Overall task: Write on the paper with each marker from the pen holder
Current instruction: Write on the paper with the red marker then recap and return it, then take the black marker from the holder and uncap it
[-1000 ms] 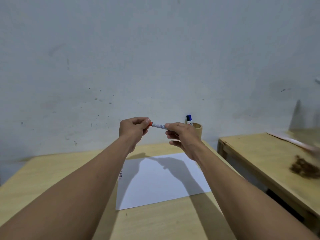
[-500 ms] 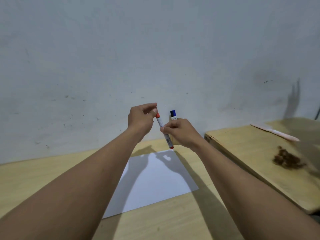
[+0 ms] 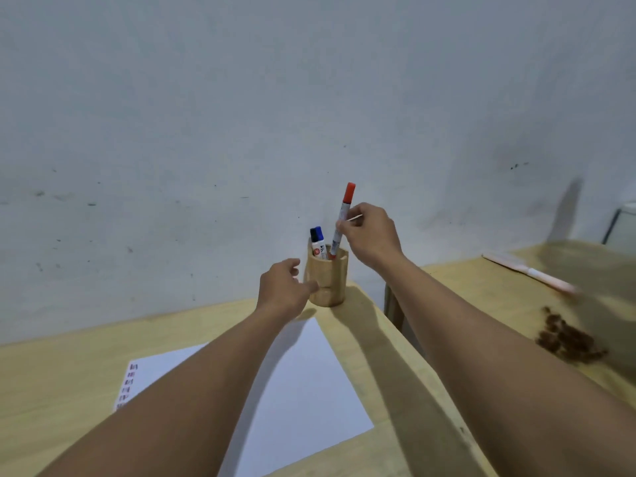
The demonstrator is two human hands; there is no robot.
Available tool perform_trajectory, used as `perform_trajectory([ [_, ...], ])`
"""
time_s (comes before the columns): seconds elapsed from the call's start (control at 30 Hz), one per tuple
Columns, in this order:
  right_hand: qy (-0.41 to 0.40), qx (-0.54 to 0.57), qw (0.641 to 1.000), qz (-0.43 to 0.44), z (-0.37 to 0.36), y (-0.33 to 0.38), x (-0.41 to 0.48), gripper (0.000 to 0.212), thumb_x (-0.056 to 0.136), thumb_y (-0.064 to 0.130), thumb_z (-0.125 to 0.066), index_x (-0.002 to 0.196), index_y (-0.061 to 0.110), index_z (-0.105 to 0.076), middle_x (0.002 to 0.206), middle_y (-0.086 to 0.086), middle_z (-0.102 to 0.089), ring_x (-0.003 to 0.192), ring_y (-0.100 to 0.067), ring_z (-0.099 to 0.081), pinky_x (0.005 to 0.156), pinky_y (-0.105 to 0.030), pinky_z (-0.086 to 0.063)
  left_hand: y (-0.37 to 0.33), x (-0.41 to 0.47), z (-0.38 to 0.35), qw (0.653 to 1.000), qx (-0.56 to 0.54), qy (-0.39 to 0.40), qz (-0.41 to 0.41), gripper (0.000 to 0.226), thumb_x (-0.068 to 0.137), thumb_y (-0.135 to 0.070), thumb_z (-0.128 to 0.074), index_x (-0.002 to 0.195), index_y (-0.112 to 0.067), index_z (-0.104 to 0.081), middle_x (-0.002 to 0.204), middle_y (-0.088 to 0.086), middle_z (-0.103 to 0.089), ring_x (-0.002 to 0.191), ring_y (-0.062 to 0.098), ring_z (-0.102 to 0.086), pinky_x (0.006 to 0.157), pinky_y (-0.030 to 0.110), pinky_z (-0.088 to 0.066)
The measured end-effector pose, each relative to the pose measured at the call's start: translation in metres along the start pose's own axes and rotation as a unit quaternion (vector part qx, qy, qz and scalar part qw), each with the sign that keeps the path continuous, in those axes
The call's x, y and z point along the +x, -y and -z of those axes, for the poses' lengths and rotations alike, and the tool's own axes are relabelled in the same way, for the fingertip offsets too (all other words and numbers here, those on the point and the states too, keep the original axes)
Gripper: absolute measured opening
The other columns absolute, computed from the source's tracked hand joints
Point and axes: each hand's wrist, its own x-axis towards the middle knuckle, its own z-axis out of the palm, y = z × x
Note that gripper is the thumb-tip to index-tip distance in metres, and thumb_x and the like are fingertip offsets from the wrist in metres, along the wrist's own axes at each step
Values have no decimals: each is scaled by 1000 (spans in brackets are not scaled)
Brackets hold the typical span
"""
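The right hand (image 3: 370, 235) pinches the red marker (image 3: 343, 220) at mid-barrel, fingers (image 3: 340, 232) closed on it, cap up, its lower end inside the wooden pen holder (image 3: 327, 278). A blue marker (image 3: 320, 241) and a black marker (image 3: 314, 239) stand in the holder too. The left hand (image 3: 283, 290) is loosely open, holding nothing, its fingertips (image 3: 311, 286) at the holder's side; whether they touch it I cannot tell. The holder stands at the desk (image 3: 62, 383) corner, beyond the paper (image 3: 303, 383), which carries small marks at its left edge.
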Motion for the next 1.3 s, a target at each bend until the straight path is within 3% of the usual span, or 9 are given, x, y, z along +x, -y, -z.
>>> perform_trajectory([
  [0.1,9,-23,1000,-8,-12,-15,6,11,98,25,-65,103,16,-67,81,7,-66,64,-5,-62,52,-21,-42,5,7,-17,1000,22,16,3,83,76,-34,-82,147,-12,-46,139,8,-59,123,24,-58,92,29,-45],
  [0.23,39,-80,996,-27,-30,-29,15,19,97,30,-68,98,12,-73,88,-1,-71,72,-15,-65,61,-28,-50,7,13,-33,999,42,3,0,67,75,-41,-78,134,-19,-56,124,2,-67,109,23,-63,82,30,-49],
  [0.33,61,-117,991,-33,-37,-34,18,22,97,30,-68,88,11,-76,82,-2,-71,70,-17,-64,58,-27,-45,11,16,-40,999,47,-6,-1,54,71,-47,-74,120,-27,-60,113,-5,-70,92,18,-62,80,36,-56],
  [0.53,33,-162,986,-31,-42,-39,18,9,93,22,-69,89,18,-62,81,3,-63,76,-19,-61,55,-26,-38,15,14,-48,997,69,-35,-10,55,67,-59,-64,115,-31,-59,103,-9,-68,96,20,-64,81,44,-56],
  [0.63,31,-173,984,-4,-47,-37,15,15,95,25,-60,83,17,-64,77,0,-66,72,-22,-62,53,-27,-36,18,15,-49,998,57,-33,-22,46,73,-43,-68,116,-27,-60,105,-7,-69,94,20,-64,78,40,-55],
  [0.73,49,-176,983,8,-52,-30,12,22,94,32,-57,87,14,-70,74,1,-65,72,-23,-63,51,-25,-35,22,17,-50,999,-6,-25,-21,40,74,-17,-68,114,-20,-62,105,-2,-69,87,15,-63,63,21,-47],
  [0.83,60,-197,978,13,-54,-26,11,23,91,32,-56,87,13,-69,73,1,-63,72,-26,-63,58,-29,-43,21,13,-52,999,-33,-16,-25,45,75,-5,-62,119,-15,-60,103,-3,-67,84,11,-59,57,12,-39],
  [1.1,59,-224,973,25,-58,-10,7,28,91,37,-56,86,12,-68,80,-4,-67,76,-30,-64,63,-31,-44,19,6,-39,998,-35,-32,-28,45,75,-8,-62,119,-18,-60,104,-1,-70,90,16,-67,70,25,-54],
  [1.3,-3,-165,984,72,-41,-2,8,21,98,29,-46,87,13,-54,72,2,-59,65,-22,-53,55,-33,-36,29,13,-37,999,-4,0,-38,52,81,-23,-71,130,-21,-58,115,-2,-68,93,11,-64,65,14,-47],
])
